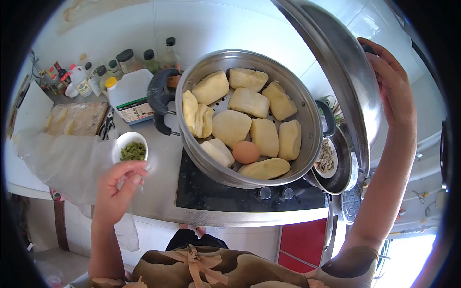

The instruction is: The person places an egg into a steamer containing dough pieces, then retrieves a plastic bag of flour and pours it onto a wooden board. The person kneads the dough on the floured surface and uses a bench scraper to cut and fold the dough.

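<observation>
My right hand (392,86) grips the dark knob (368,49) of a large steel pot lid (342,68), held up on edge at the right of the steamer. The round steel steamer pot (248,185) stands on a black cooktop (223,199). Inside it, several pale yellow dough buns (231,126) and a brown egg (246,152) rest on a perforated base. One layered dough piece (197,115) leans at the left wall. My left hand (117,190) has curled fingers, just below a white bowl (122,138) of chopped green vegetable (133,151). Something translucent shows at its fingertips; whether it is held is unclear.
Clear plastic film (68,162) drapes over the counter at left, near a floured wooden board (79,115) and scissors (107,126). A white jug (129,86) and several bottles (151,59) line the wall. A frying pan (344,172) holding a plate (327,174) sits right.
</observation>
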### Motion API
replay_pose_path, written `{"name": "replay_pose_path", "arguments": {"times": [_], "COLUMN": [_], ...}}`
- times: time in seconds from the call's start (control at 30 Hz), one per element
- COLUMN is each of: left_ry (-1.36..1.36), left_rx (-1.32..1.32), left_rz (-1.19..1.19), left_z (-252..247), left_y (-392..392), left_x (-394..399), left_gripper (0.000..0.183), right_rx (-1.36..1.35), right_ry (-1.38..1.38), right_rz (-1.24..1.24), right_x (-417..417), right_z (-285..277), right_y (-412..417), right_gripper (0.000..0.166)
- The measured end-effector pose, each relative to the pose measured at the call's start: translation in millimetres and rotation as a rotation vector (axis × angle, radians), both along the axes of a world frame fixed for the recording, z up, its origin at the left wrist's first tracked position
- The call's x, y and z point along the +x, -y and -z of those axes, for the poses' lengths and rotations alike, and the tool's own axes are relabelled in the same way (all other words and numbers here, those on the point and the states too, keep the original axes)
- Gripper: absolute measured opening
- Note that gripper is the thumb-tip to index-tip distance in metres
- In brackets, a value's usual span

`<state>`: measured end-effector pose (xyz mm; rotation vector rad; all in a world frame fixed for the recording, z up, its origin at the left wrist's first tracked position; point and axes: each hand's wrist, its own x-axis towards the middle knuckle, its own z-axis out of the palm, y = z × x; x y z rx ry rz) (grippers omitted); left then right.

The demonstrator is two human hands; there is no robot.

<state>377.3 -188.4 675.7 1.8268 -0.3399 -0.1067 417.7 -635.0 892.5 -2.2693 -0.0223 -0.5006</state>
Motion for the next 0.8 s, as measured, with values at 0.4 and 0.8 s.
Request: {"name": "replay_pose_path", "arguments": {"times": [0.4,0.8], "left_ry": [0.225,0.341], "left_rx": [-0.074,-0.095], "left_rz": [-0.079,0.009], "left_z": [-28,-34], "left_y": [22,40], "left_x": [69,84], "left_gripper": [0.021,0.021], "right_rx": [0.058,0.02], "right_ry": [0.04,-0.052], "right_rz": [0.065,0.044], "right_x": [14,9], "right_z": [8,9], "right_y": [28,50], "right_gripper": [0.044,0.044]}}
